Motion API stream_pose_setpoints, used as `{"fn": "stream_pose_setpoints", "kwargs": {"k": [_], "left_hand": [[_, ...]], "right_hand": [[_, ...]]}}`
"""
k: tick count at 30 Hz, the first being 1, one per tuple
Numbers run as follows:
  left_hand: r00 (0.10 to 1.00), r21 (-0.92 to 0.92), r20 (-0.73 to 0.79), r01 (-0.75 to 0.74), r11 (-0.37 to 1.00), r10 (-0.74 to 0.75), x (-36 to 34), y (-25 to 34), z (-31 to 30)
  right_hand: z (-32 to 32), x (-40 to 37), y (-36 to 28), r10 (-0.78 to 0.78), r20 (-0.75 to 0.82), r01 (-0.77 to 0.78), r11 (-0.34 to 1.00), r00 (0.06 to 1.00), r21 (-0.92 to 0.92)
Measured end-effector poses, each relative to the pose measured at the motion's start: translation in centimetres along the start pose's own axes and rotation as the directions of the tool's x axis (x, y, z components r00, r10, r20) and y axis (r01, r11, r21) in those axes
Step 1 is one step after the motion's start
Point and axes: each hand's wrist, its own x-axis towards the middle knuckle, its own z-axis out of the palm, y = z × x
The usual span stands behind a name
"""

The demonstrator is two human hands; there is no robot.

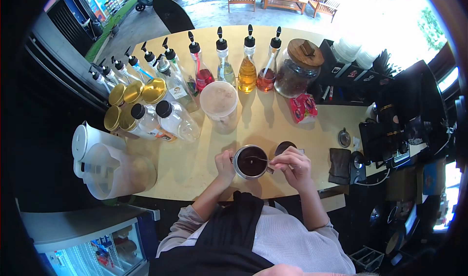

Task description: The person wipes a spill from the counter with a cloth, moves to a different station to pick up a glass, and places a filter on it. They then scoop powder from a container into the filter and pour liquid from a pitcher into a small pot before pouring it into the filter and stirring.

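A metal cup (pixel 235 169) holding dark brown liquid (pixel 252 168) stands near the counter's front edge. My left hand (pixel 225 164) is closed at the cup's left side, apparently around its handle, which is mostly hidden by the fingers. Pinched in my right hand (pixel 294 167) is a spoon (pixel 257 157), its thin handle reaching over the cup's right rim and its tip dipping into the liquid. Just beyond my right hand lies a dark round object (pixel 285 147), partly covered by the fingers.
A tall plastic tub (pixel 219 100) stands beyond the cup. Pump bottles (pixel 247 74) line the back, beside a wooden-lidded jar (pixel 297 74) and a pink packet (pixel 303 108). Clear bottles (pixel 178 122) and a large pitcher (pixel 114 171) are at left; a coffee machine (pixel 390 130) at right.
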Motion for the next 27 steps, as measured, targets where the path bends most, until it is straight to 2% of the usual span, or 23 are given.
{"fn": "stream_pose_setpoints", "kwargs": {"k": [3, 4, 6, 9, 11, 13, 17, 19, 20, 22, 23, 24, 25, 27], "left_hand": [[1.0, -0.009, -0.01, 0.02, 1.0, -0.02, -0.2, 0.3, 0.0], [1.0, -0.009, -0.003, 0.024, 1.0, -0.024, -0.2, 0.2, -0.1], [0.999, -0.023, -0.022, 0.044, 0.999, -0.045, -0.4, -0.7, -0.1], [0.996, -0.051, -0.046, 0.074, 0.996, -0.077, -0.3, -0.8, 0.0], [0.994, -0.059, -0.064, 0.088, 0.994, -0.091, -0.3, -1.0, 0.1], [0.996, 0.178, -0.064, -0.046, 0.983, 0.058, -0.4, -1.5, 0.1], [0.992, 0.278, -0.077, -0.077, 0.957, 0.103, -0.6, -2.5, -0.8], [0.997, 0.512, 0.049, -0.074, 0.856, 0.057, -0.6, -2.7, -2.1], [0.997, 0.515, 0.043, -0.073, 0.854, 0.059, -0.6, -2.7, -2.1], [0.999, 0.461, -0.021, 0.049, 0.886, -0.044, -0.6, -2.8, -1.9], [0.999, 0.459, -0.025, 0.049, 0.887, -0.042, -0.7, -2.9, -1.4], [0.992, 0.162, -0.104, 0.084, 0.983, -0.068, -0.8, -3.2, -0.5], [0.979, -0.152, -0.17, 0.089, 0.984, -0.115, -0.9, -3.3, 0.0], [0.977, -0.141, -0.184, 0.085, 0.986, -0.11, -0.9, -2.6, 0.3]], "right_hand": [[-0.5, 0.3, 0.6, -0.045, -0.002, 0.045, 0.995, 0.999, -0.086], [-0.6, 0.5, 0.4, -0.048, -0.002, 0.047, 0.996, 0.999, -0.077], [-0.7, 1.0, -0.3, -0.073, 0.13, 0.082, 0.995, 0.989, -0.064], [-1.1, 1.1, 0.0, -0.061, 0.171, 0.06, 0.998, 0.983, 0.009], [-1.6, 1.2, 0.6, -0.078, 0.143, 0.08, 0.997, 0.987, -0.012], [-1.7, 1.3, 1.0, -0.09, 0.119, 0.094, 0.995, 0.989, -0.031], [-1.5, 1.2, 1.5, -0.121, 0.163, 0.114, 0.992, 0.979, 0.05], [-1.6, 1.2, 1.9, -0.14, 0.183, 0.127, 0.989, 0.973, 0.082], [-1.8, 1.4, 2.1, -0.153, 0.165, 0.149, 0.988, 0.974, 0.04], [-2.0, 1.8, 2.1, -0.169, 0.15, 0.172, 0.985, 0.974, -0.003], [-1.9, 2.2, 1.9, -0.19, 0.164, 0.192, 0.981, 0.968, 0.001], [-1.8, 2.4, 1.8, -0.21, 0.178, 0.212, 0.977, 0.961, 0.007], [-1.9, 2.5, 1.7, -0.213, 0.184, 0.215, 0.976, 0.96, 0.008], [-1.9, 2.5, 1.7, -0.206, 0.244, 0.192, 0.978, 0.948, 0.08]]}}
